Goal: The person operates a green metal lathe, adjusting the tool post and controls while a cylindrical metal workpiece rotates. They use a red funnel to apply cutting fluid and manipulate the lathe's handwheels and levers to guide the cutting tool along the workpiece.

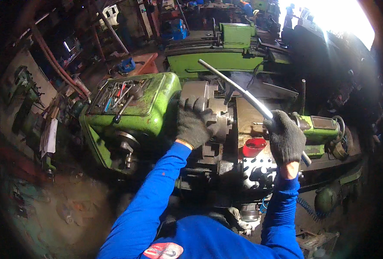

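My left hand (194, 123), in a dark grey glove, lies spread over the side of a lathe chuck (194, 89), thumb apart from the fingers. The chuck's stepped jaws and a lighter round face (218, 106) show to the right of that hand. My right hand (285, 137), gloved alike, is closed around a long silvery metal pipe (239, 90). The pipe slants from the upper left, above the chuck, down past my right wrist. Below and left of my right fist sits a red cup (254, 147) on the lathe carriage; its contents are unclear.
Several hand tools (116, 96) lie on the green headstock (159, 101) at left. The green tailstock (323, 129), with its handwheel (340, 128), is at right. A perforated white piece (257, 170) is below the cup. Another green lathe (217, 62) stands behind, and bright light enters far right.
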Available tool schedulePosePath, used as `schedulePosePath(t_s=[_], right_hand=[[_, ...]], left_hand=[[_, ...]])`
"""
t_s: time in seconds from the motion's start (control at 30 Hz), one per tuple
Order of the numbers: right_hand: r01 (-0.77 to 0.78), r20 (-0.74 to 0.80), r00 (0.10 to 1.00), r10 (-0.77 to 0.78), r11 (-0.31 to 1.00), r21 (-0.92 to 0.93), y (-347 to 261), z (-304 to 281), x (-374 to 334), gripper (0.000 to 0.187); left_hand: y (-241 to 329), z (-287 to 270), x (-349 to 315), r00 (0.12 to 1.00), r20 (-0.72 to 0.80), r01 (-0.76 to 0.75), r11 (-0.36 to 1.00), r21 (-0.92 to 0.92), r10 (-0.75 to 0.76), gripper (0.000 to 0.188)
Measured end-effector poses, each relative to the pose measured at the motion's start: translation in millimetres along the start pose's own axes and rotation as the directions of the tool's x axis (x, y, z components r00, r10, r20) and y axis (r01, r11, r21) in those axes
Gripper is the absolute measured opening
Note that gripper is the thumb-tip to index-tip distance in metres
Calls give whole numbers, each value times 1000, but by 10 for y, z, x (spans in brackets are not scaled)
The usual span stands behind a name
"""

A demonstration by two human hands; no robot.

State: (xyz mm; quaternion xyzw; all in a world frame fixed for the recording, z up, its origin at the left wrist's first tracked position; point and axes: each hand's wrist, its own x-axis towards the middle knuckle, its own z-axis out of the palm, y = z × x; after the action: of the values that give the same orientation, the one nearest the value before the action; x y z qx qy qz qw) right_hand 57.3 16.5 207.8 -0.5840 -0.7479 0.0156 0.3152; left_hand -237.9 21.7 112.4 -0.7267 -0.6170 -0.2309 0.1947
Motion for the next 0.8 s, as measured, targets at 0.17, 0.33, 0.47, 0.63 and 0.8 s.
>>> schedulePosePath(t_s=[0.17,0.33,0.47,0.63,0.8], right_hand=[[37,-5,999,-37,998,-41,-86,176,161,24],[41,79,996,-31,991,-128,-130,367,304,27],[0,161,987,25,988,-156,-266,548,411,29],[-16,170,984,43,988,-156,-342,747,426,21],[0,195,980,39,981,-195,-421,748,448,26]], left_hand=[[85,-156,-155,989,144,39,999,22,-42,57],[-85,-216,-11,998,54,38,999,-17,-37,52],[-228,-65,207,989,-27,142,990,-3,-142,50],[-212,29,70,991,-40,126,991,-34,-127,56],[-248,83,63,984,-88,145,984,-109,-154,72]])
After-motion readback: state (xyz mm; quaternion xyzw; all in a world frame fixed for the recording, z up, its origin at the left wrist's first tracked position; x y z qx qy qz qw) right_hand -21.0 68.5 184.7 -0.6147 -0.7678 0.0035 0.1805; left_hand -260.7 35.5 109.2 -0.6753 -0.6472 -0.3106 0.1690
